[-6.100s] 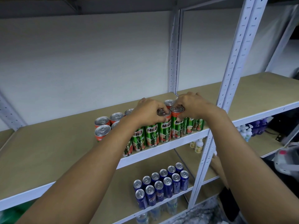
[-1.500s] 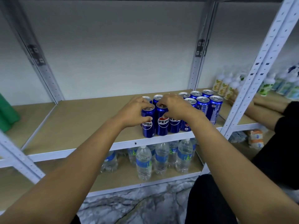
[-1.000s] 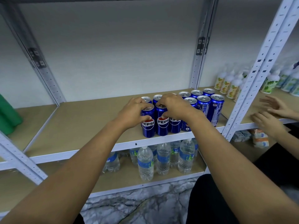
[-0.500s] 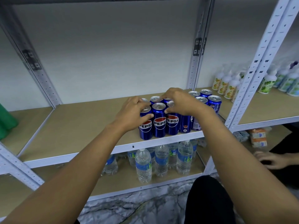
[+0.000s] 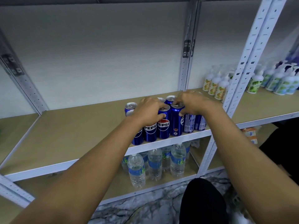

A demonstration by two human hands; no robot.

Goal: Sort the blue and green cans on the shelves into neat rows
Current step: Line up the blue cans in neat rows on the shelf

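1. Surface: tan board shelf (image 5: 68, 136) with a white metal front edge, carried on white perforated uprights (image 5: 252, 50); plain pale wall (image 5: 105, 50) behind; grey marbled floor (image 5: 145, 206) far below both hands.
2. Blue cans (image 5: 163, 126): a tight cluster standing upright at the front edge of the shelf, directly under both hands; two rows, front and back, as far as can be seen; the cans touch one another.
3. Left hand (image 5: 149, 112): fingers curled down over the tops of the left-side cans, thumb against the side of one front can; it grips that can from above.
4. Right hand (image 5: 194, 103): fingers curled over the tops of the right-side cans, thumb low against a front can's side; it holds a can at the rim.
5. Can look: glossy deep-blue metal cylinders, slim and tall, silver lids with pull tabs; round red-white-blue PEPSI logo faces forward on those below the left hand; those below the right hand show small print instead.
6. Below the hands, on the lower shelf: clear plastic water bottles (image 5: 155, 164) with blue labels, upright, grouped.
7. Right of the right hand, past the upright: white pump bottles (image 5: 215, 84) with green and yellow labels, on the neighbouring shelf.
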